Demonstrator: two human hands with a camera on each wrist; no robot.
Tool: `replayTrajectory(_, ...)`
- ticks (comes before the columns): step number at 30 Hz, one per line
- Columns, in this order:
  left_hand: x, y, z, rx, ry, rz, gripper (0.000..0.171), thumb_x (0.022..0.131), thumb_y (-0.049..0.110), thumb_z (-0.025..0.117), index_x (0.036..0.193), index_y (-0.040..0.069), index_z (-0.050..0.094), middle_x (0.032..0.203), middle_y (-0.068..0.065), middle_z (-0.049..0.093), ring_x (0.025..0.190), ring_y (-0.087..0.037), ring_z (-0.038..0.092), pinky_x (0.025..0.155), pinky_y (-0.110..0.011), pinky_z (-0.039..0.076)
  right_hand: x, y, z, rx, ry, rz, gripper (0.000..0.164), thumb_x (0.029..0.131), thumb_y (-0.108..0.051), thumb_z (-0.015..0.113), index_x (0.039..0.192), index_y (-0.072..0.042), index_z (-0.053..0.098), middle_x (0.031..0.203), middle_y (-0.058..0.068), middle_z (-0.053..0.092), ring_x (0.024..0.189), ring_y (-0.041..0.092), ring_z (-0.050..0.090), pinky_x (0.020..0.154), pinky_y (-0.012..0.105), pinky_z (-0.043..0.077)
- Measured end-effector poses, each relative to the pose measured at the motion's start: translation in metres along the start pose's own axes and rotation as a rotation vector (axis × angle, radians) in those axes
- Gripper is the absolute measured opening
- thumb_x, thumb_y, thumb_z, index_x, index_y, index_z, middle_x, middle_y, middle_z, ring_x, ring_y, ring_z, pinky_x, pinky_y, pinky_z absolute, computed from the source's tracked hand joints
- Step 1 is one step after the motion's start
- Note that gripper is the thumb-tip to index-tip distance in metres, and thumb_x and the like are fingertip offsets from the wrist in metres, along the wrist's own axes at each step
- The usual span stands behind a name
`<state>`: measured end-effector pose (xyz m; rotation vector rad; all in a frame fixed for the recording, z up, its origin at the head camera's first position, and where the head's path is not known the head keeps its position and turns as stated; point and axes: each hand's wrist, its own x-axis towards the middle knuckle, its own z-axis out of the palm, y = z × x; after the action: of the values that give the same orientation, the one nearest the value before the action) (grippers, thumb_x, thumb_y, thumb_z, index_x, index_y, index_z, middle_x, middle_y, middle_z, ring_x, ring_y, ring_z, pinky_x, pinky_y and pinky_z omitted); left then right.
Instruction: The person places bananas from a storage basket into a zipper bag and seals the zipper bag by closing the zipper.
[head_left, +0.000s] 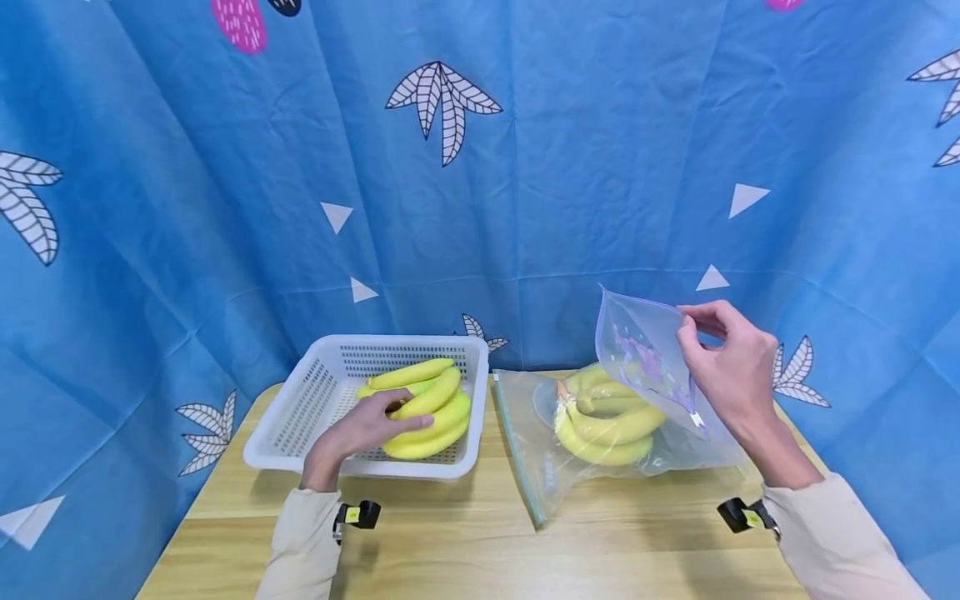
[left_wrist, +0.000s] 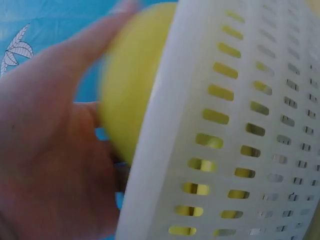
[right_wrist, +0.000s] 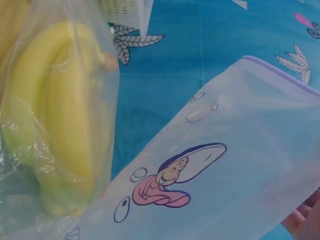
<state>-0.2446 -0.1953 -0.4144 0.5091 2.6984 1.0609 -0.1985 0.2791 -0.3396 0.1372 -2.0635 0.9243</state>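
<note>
One banana bunch lies by the right wall of one white basket, grasped by my left hand's fingers. My right hand's fingers pinch a purple-edged zip bag, held up beside a second, teal-edged zip bag containing bananas. A narrow strip of wooden surface separates basket and lying bag, with a wider stretch running before them.

Basket: matt plastic. Lower bag: glossy plastic film. Raised bag: frosted plastic. Tabletop: glossy wood-grain. Curtain: cloth.
</note>
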Motion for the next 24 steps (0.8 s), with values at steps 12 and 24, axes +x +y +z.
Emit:
replayTrajectory(12,-0.005,0.002,-0.007,-0.13,0.064,-0.126,0.074,0.106,0.064,0.03,0.132,0.003,0.063,0.108,-0.016,0.065,0.102,-0.03,0.062,0.095,-0.046,0.048,-0.018,-0.001,-0.018,-0.024,-0.151,0.045,0.021,0.099,-0.01,0.063,0.115,-0.006,0.076,0.11,0.013,0.076,0.094,-0.016,0.059,0.075,0.002,0.044)
replayTrajectory(24,-0.022,-0.017,-0.018,-0.298,-0.134,0.025,0.057,0.102,0.032,0.062,0.148,-0.001,0.051,0.138,-0.015,0.058,0.121,-0.03,0.053,0.096,-0.035,0.05,-0.023,0.003,-0.02,-0.039,-0.14,0.054,0.023,0.096,0.001,0.058,0.112,0.0,0.074,0.106,0.017,0.076,0.09,-0.026,0.052,0.074,-0.001,0.043)
